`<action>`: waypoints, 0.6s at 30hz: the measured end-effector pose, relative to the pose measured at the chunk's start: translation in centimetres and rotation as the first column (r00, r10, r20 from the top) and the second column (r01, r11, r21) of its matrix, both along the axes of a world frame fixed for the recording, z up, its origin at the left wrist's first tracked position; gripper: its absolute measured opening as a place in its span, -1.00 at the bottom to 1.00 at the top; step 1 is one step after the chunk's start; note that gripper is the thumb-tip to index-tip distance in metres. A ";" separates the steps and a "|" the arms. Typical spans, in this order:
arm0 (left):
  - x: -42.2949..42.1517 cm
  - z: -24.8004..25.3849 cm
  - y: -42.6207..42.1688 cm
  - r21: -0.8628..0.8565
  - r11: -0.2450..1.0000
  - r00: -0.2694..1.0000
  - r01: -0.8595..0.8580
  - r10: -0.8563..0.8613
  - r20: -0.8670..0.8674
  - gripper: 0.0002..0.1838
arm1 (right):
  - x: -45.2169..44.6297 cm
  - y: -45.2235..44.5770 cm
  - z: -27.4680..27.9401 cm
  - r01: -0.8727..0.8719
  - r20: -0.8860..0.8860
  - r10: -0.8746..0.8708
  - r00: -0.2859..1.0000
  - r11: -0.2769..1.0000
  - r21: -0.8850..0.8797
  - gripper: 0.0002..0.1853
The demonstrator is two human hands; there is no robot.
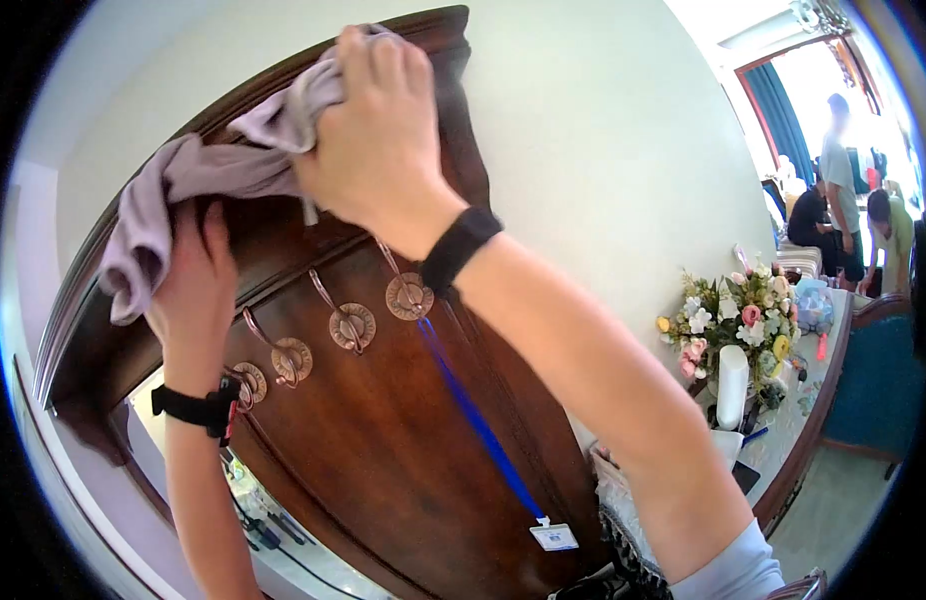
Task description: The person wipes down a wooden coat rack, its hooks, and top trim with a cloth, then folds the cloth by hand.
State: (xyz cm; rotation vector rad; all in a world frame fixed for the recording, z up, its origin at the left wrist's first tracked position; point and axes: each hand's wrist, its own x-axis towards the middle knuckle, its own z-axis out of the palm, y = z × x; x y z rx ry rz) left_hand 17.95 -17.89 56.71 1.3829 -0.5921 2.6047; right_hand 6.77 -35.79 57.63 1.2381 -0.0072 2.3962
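Observation:
A mauve-grey cloth [223, 172] lies bunched along the top moulding of a dark wooden hall stand [413, 440]. My right hand [378, 140] is closed on one end of it, pressing it against the upper edge, with the fingertips near the top. My left hand [195, 275] grips the cloth lower on the left side; folds hide most of its fingers. Both wrists wear black bands. Below the hands, several bronze coat hooks [353, 327] line the panel. A blue lanyard [478, 420] with a white badge [554, 536] hangs from the right one.
To the right, a flower arrangement [733, 320] and a white rounded object [732, 388] stand on a long cabinet [818, 385]. A teal upholstered seat [873, 380] is beyond it. Several people [838, 180] are in the background by a bright window.

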 end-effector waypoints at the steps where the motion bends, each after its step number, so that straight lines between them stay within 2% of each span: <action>1: 1.0 0.0 1.1 -0.006 1.000 0.997 0.018 -0.019 -0.081 -0.58 | 0.7 1.1 -0.1 0.016 -0.061 -0.015 0.998 1.000 0.018 -0.58; 2: 2.1 0.0 2.3 -0.016 0.999 0.986 0.037 -0.039 -0.162 -0.56 | 1.1 2.2 -0.2 0.035 -0.122 -0.031 0.992 0.999 0.033 -0.53; 4: 3.8 -0.2 4.4 -0.072 0.994 0.970 0.076 -0.091 -0.227 -0.57 | 2.3 4.1 -0.5 0.029 -0.194 -0.037 0.980 0.999 -0.043 -0.50; 5: 5.9 0.3 6.2 -0.043 0.999 0.993 -0.030 0.025 -0.113 -0.54 | 3.0 4.9 -0.5 0.029 -0.192 -0.046 0.980 0.995 -0.093 -0.51; 8: 7.1 0.2 8.6 -0.039 0.999 0.972 0.035 -0.044 -0.232 -0.51 | 4.5 6.1 -0.4 0.011 -0.159 -0.051 0.986 0.970 -0.242 -0.52; 9: 8.2 0.5 9.2 -0.076 0.995 0.976 -0.060 0.043 -0.211 -0.50 | 4.6 6.0 -0.4 0.016 -0.161 -0.058 0.985 0.968 -0.249 -0.54; 10: 7.9 0.5 8.9 -0.072 0.995 0.976 -0.066 0.050 -0.210 -0.50 | 4.5 5.8 -0.4 0.011 -0.160 -0.051 0.986 0.970 -0.244 -0.54; 12: 6.9 0.7 8.2 -0.071 0.992 0.974 0.106 -0.118 -0.196 -0.50 | 4.1 5.2 -0.2 0.061 -0.162 -0.105 0.981 0.965 -0.257 -0.54; 13: 6.3 0.9 7.6 -0.062 0.993 0.975 0.105 -0.115 -0.191 -0.50 | 3.6 4.8 -0.1 0.061 -0.158 -0.102 0.982 0.967 -0.249 -0.54; 15: 5.3 0.9 6.1 0.020 0.988 0.974 0.155 -0.149 -0.171 -0.50 | 2.5 3.8 -0.1 0.195 -0.116 -0.217 0.969 0.965 -0.173 -0.54; 16: 4.9 0.8 4.9 0.022 0.986 0.971 0.163 -0.157 -0.178 -0.50 | 2.0 2.9 0.0 0.202 -0.123 -0.225 0.967 0.964 -0.171 -0.54; 18: 4.1 0.6 2.0 0.043 0.976 0.955 0.215 -0.201 -0.216 -0.51 | 0.8 0.7 0.4 0.164 -0.002 -0.165 0.986 0.982 -0.090 -0.60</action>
